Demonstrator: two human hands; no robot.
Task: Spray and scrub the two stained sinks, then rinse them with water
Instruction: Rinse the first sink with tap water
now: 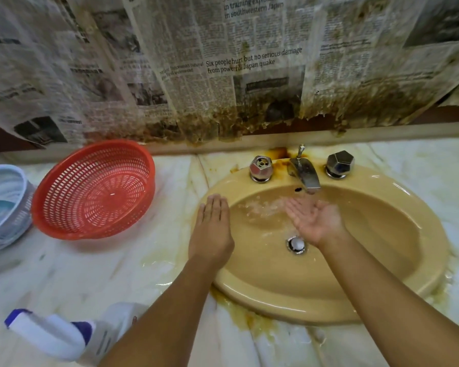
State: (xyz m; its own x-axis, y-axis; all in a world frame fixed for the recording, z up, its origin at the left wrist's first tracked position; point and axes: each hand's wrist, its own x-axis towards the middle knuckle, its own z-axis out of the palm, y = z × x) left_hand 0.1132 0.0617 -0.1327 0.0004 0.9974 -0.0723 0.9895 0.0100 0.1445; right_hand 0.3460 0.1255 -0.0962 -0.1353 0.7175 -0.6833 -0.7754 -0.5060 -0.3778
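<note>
The tan sink (329,287) set in my marble bench (117,274) is wet and glossy, rust stains around its rim. My left hand (212,229) lies flat on its edge; my right hand (313,221) cups water, open, under the faucet (304,173).

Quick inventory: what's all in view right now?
Tan oval ceramic sink: one, tan, in countertop, water splashing inside.
Chrome faucet spout: one, silver, sink's back.
Faceted chrome tap knobs: two, silver, flanking spout.
Chrome drain stopper: one, silver, basin bottom.
Red perforated plastic basket: one, red, left of sink.
White mesh basket: one, white-blue, far left.
White spray bottle: one, blue nozzle, lower left.
Stained newspaper sheets: several, grey-brown, wall.
Marble countertop: one, whitish, stained.
Left hand: flat on sink's left rim.
Right hand: palm up under spout.
</note>
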